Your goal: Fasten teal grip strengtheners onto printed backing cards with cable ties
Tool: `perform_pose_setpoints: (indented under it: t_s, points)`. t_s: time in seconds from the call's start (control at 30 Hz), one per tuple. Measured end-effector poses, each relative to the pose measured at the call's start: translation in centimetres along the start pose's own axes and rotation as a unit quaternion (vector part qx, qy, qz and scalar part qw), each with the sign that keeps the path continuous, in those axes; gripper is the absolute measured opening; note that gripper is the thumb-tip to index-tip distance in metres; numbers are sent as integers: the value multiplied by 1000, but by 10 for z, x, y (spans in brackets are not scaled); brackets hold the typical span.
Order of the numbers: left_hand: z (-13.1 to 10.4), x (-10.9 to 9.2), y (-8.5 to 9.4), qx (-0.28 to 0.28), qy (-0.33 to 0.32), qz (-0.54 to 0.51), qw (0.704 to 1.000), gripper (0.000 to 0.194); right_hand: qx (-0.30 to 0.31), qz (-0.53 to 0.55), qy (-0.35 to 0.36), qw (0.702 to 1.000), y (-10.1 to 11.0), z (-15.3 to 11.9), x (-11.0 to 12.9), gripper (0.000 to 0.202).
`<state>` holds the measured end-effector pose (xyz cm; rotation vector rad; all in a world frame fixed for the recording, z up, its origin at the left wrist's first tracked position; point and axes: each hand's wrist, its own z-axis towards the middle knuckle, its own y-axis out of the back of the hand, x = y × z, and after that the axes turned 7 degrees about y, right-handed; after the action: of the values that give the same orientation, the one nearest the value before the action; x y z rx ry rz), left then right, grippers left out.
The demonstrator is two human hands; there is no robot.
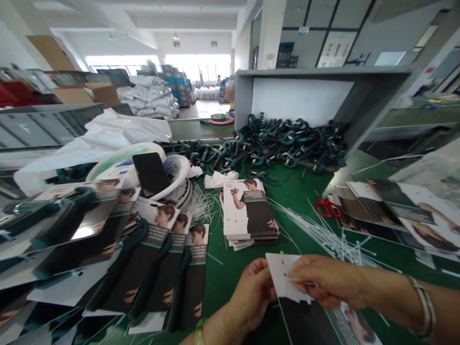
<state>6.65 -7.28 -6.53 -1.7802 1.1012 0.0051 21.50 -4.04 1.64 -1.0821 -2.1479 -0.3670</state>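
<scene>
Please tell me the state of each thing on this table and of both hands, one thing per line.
Left hand: gripping the card's left edge.
Right hand: pinching the card near its holes.
Card: held up, no tool fitted.
Card stack: piled, loose.
Packed cards: overlapped in a row, tools attached.
Tool pile: heaped, unpacked.
Scissors: lying flat, whether open or closed unclear.
White ties: scattered.

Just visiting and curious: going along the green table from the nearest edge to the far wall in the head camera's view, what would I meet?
Right hand and left hand holding a printed card → stack of printed cards → crumpled white cloth → pile of teal-handled grippers → grey partition.
</scene>
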Motion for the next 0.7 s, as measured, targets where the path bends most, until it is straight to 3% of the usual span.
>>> perform_pose_setpoints:
  t_s: [0.17, 0.33, 0.47, 0.6, 0.7]
  points:
    - [0, -8, -6, -103, 41, 82, 990, 24, -9, -16, -18, 1000, -6, 7, -2, 14]
    - [8, -14, -3, -71, 61, 84, 992, 24, -6, -72, 38, 997, -10, 12, -9, 28]
    - [12, -13, 0, -108, 54, 79, 990, 31, -38, -156, 61, 985, -7, 13, -14, 37]
    - [12, -14, 1, -126, 42, 113, 985, 35, -92, -166, 81, 978, -2, 12, -23, 39]
    - [13, -15, 1, -120, 30, 139, 983, 36, -164, -242, 163, 942, 2, 11, -30, 37]
